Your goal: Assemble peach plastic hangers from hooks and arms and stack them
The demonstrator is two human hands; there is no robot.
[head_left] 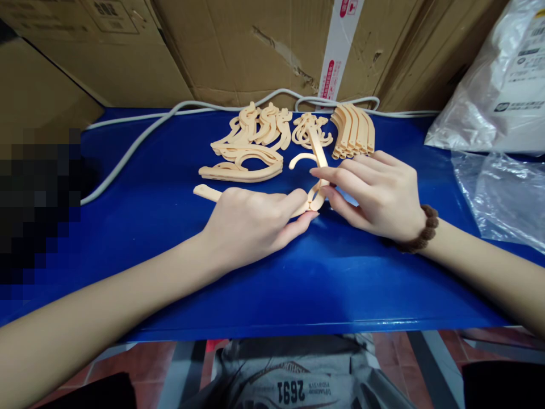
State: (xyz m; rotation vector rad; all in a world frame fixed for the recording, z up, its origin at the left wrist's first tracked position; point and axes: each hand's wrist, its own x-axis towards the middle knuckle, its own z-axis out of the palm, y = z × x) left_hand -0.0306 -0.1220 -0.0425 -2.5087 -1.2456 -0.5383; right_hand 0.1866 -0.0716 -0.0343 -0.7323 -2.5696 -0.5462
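Note:
A beige plastic folding hanger (318,150) is held between both hands above the blue table (272,284). My left hand (255,224) is closed around one of its arms, whose end sticks out to the left. The thumb and a fingertip pinch near the joint. My right hand (377,196) grips the other arm, which points up and away, between thumb and fingers. The curved hook shows between the two arms. Part of the joint is hidden by the fingers. A brown hair tie (421,230) circles the right wrist.
Beyond the hands lie stacked folded hangers (242,170), a pile of hooks (300,133) and a stack of hanger arms (353,130). A white cable (170,113) runs along the cardboard boxes (247,51). A plastic-wrapped package (494,91) and clear bag (502,199) sit right.

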